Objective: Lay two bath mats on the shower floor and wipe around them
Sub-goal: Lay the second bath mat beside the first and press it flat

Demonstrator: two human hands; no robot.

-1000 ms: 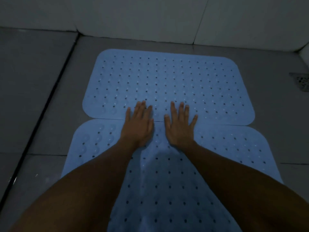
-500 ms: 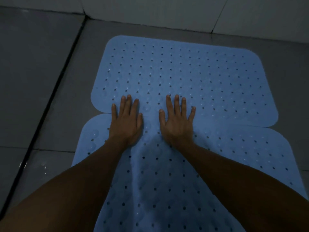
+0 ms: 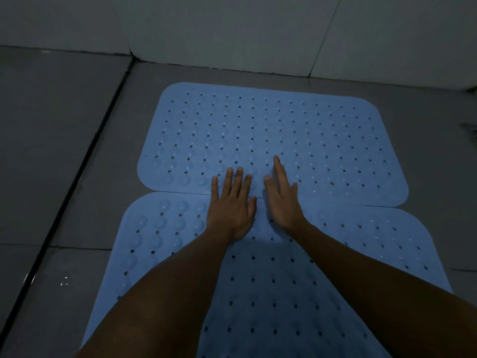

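Observation:
Two blue perforated bath mats lie flat on the grey tiled shower floor, edge to edge. The far mat (image 3: 271,130) reaches toward the wall; the near mat (image 3: 271,293) runs under my forearms to the bottom of the view. My left hand (image 3: 231,202) lies flat with spread fingers across the seam between the mats. My right hand (image 3: 282,195) is beside it on the same seam, fingers straight and close together, tilted a little onto its outer edge. Neither hand holds anything.
A pale tiled wall (image 3: 232,29) rises just behind the far mat. A dark grout channel (image 3: 77,171) runs diagonally along the floor at the left. A floor drain (image 3: 471,131) shows partly at the right edge. Bare grey tile surrounds the mats.
Both hands have stayed on the seam between the mats. My right hand's fingers have drawn together and the hand has tilted. The camera has tipped up, showing more wall.

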